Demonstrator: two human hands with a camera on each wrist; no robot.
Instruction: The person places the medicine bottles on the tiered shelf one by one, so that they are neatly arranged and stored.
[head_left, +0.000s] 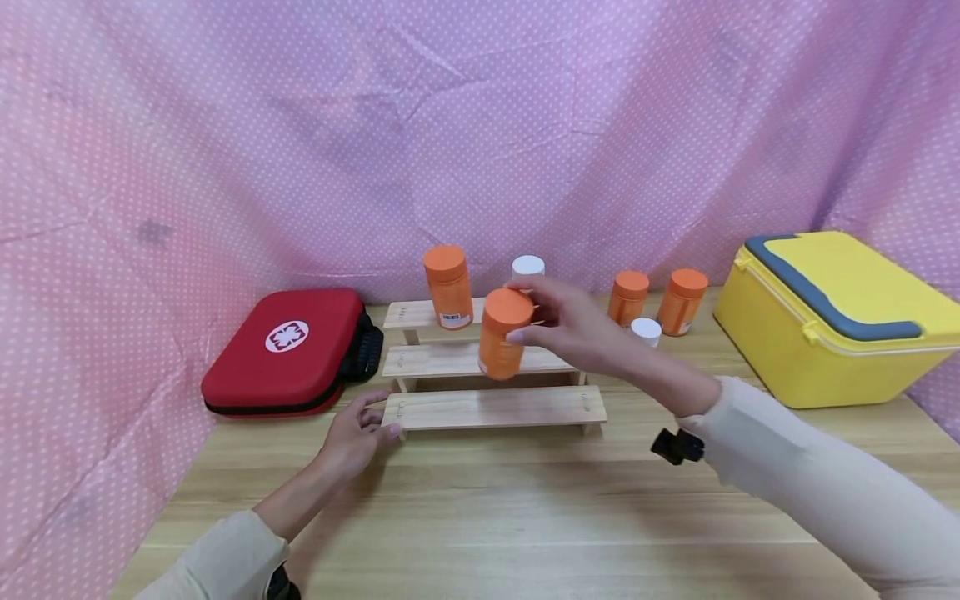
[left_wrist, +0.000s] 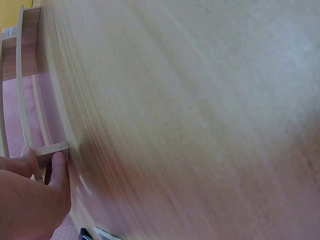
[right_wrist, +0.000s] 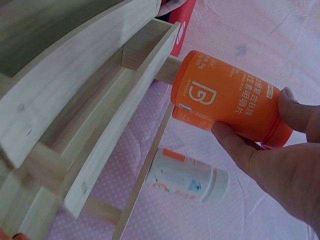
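My right hand (head_left: 577, 325) holds an orange pill bottle (head_left: 504, 346) near its cap, in front of the three-step wooden rack (head_left: 491, 408). The right wrist view shows the bottle's (right_wrist: 220, 100) white lettering, with fingers and thumb at the cap end. On the top step stand another orange bottle (head_left: 448, 287) at the left and a white bottle (right_wrist: 185, 175), whose white cap (head_left: 528, 266) shows behind my right hand in the head view. My left hand (head_left: 356, 437) grips the left end of the lowest step, thumb and finger around its short leg (left_wrist: 52, 149).
Left of the rack lies a red first-aid case (head_left: 288, 350). To the right stand two orange bottles (head_left: 628, 296) and a white-capped bottle (head_left: 646, 331), partly hidden by my right arm. A yellow box (head_left: 840, 321) with a grey handle sits at the far right. A pink dotted cloth (head_left: 480, 142) hangs behind.
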